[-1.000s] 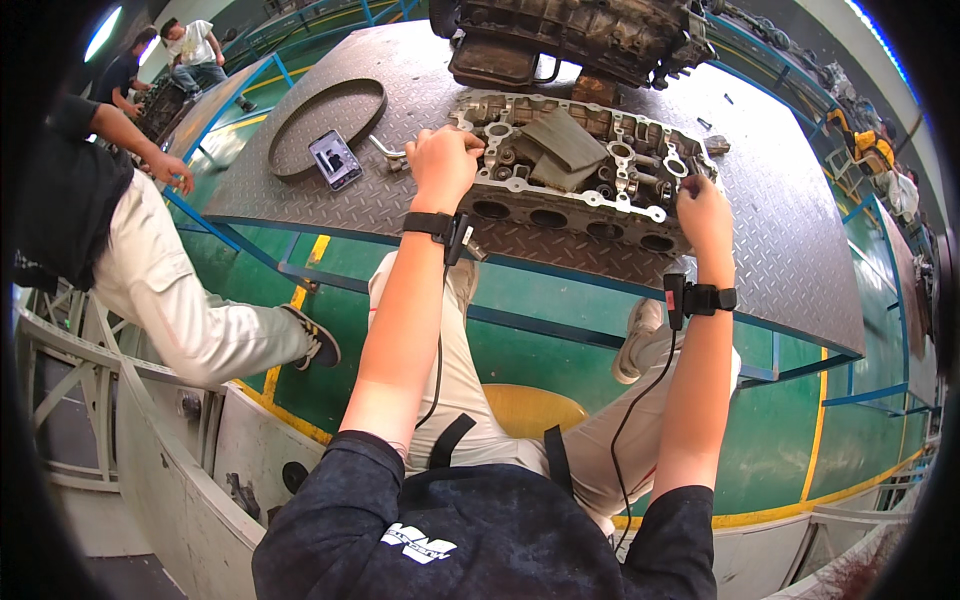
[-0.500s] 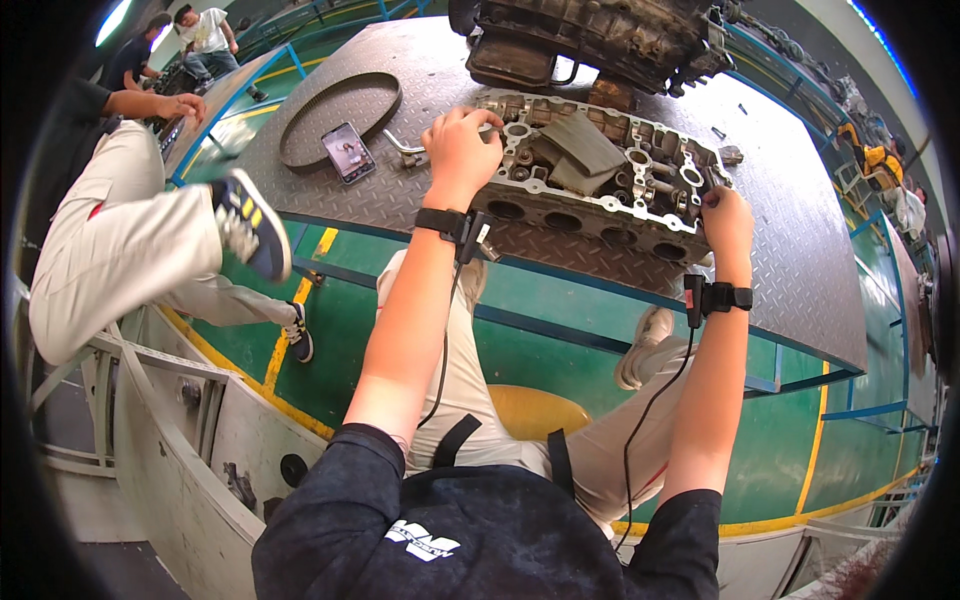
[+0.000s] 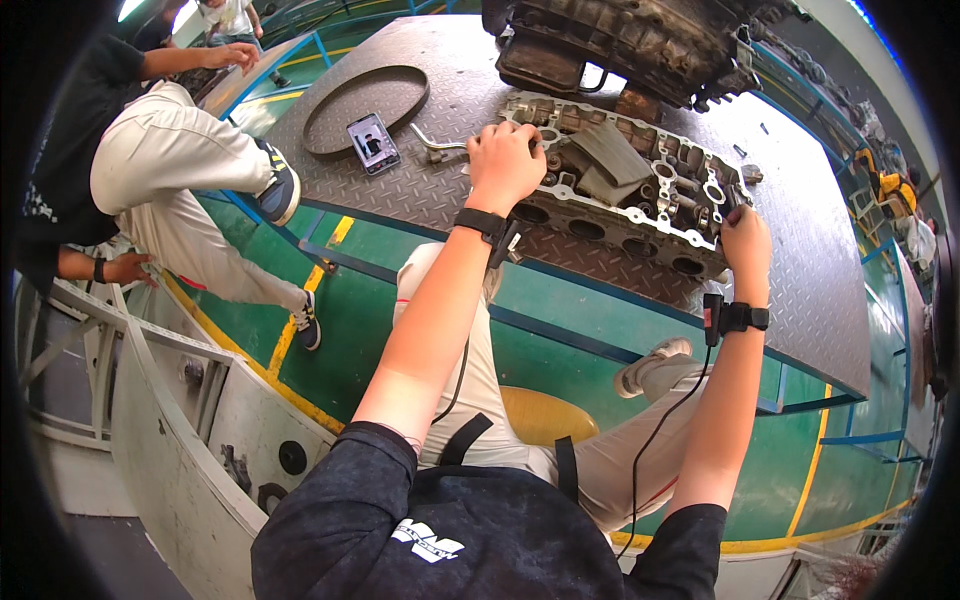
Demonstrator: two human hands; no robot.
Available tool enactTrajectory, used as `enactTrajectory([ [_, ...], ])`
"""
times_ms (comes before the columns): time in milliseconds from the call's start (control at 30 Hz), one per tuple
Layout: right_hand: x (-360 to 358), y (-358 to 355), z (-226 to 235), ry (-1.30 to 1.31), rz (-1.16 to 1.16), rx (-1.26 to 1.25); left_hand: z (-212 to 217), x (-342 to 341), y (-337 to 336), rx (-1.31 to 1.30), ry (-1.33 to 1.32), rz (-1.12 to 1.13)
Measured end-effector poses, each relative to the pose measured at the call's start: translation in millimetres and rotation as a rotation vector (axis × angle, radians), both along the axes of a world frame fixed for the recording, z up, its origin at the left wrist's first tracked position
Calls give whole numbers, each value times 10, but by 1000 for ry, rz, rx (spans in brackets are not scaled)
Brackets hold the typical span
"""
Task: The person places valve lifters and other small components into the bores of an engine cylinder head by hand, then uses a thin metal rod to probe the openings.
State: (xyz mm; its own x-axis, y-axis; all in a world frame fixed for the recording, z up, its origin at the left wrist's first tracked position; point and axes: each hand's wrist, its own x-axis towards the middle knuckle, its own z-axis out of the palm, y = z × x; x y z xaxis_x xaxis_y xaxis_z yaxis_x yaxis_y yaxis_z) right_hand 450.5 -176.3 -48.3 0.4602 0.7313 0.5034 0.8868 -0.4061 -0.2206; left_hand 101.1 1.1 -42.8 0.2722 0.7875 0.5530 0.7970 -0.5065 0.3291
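Observation:
A grey metal cylinder head lies on the diamond-plate bench top in front of me. My left hand is closed over its left end, fingers curled at the upper edge. At the opposite end, my right hand has its fingers bent against the corner; a small dark part shows by the fingertips, too unclear to name. Two greyish-brown abrasive-looking sheets rest overlapping on top of the head, between my hands. Beside my left hand lies a bent metal bar handle, its inner end partly hidden by the hand.
Behind the head stands a dark, oily engine assembly. A looped toothed belt and a phone lie on the left of the bench top. A co-worker's shoe is at the bench's left edge. I straddle a yellow stool.
The whole scene has shifted slightly rightward in view. Both my hands stay at the head's ends. The co-worker's raised leg has moved, and their lower hand now shows on the left.

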Motion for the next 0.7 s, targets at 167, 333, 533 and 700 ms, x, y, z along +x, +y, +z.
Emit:
enactTrajectory([
  [167,122,67,48,-84,60,-168,16,30,-29,0,8,14],
  [333,-121,-2,203,1,33,-209,-17,-15,-11,48,-15,16],
  [533,-93,-32,192,-6,-4,-179,-14,22,-33,42,-19,17],
  [700,-115,-40,189,4,15,-148,-28,-4,-20,49,-27,11],
])
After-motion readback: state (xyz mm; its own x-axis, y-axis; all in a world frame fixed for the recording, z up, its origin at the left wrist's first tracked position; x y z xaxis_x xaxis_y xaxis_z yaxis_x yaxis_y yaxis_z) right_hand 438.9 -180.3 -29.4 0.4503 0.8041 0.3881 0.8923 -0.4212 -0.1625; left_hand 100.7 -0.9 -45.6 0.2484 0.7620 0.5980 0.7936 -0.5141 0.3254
